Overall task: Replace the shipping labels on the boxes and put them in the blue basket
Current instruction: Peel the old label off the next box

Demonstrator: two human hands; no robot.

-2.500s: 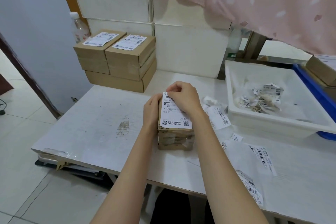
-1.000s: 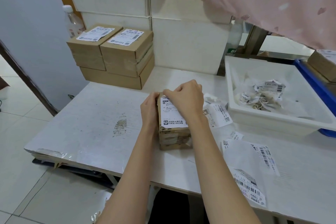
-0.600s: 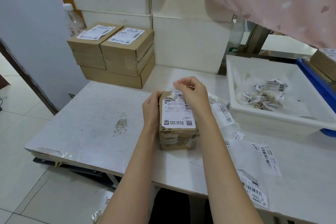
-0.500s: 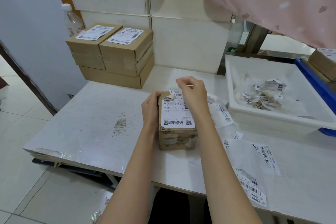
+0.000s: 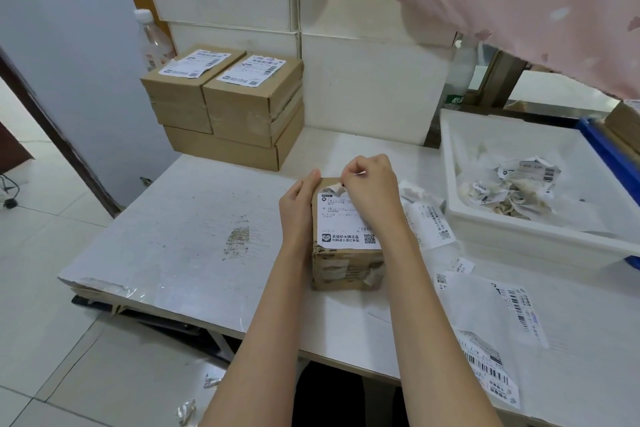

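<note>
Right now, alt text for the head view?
The right hand pinches a torn strip of the shipping label at the far edge of a small cardboard box while the left hand steadies its side; a white tray of label scraps sits right.

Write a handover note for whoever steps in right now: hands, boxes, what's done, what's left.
Left hand steadies the box on the table. Right hand pinches a torn far corner of its old label; most remains stuck.
Stacked boxes wait at the back left; torn scraps lie in the white tray.
Left: finish peeling, apply a new label, move the box into the blue basket.
</note>
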